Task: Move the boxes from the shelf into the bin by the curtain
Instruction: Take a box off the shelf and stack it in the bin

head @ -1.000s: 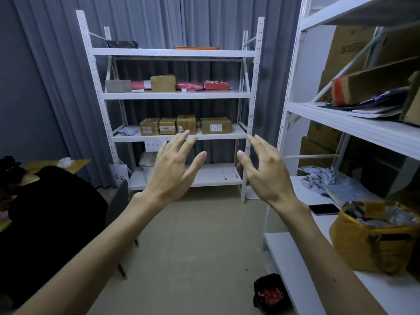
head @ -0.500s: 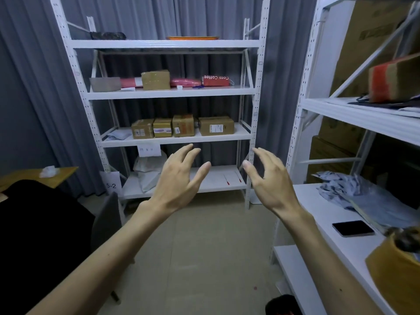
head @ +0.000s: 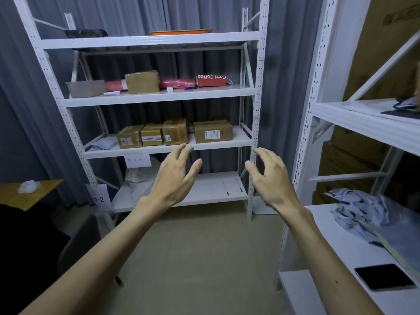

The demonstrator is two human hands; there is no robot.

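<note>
A white metal shelf rack [head: 159, 96] stands against the grey curtain [head: 281, 64] ahead. Its third level carries several brown cardboard boxes in a row; the largest box [head: 213, 131] is at the right, a taller one [head: 175, 132] sits next to it. Another taped box [head: 142, 82] rests one level up. My left hand [head: 175, 178] and my right hand [head: 269, 178] reach forward side by side, palms facing each other, fingers loosely spread, holding nothing. Both are short of the rack. No bin is in view.
A second white rack [head: 363, 123] with large cartons fills the right side; its low shelf holds crumpled cloth [head: 361, 210] and a black phone [head: 384, 277]. A wooden table [head: 27, 194] and a dark chair [head: 75, 246] stand at the left. Beige floor lies between me and the rack.
The view has moved closer to the rack and swung slightly right. Both hands stay raised and empty, fingers a little more curled.
</note>
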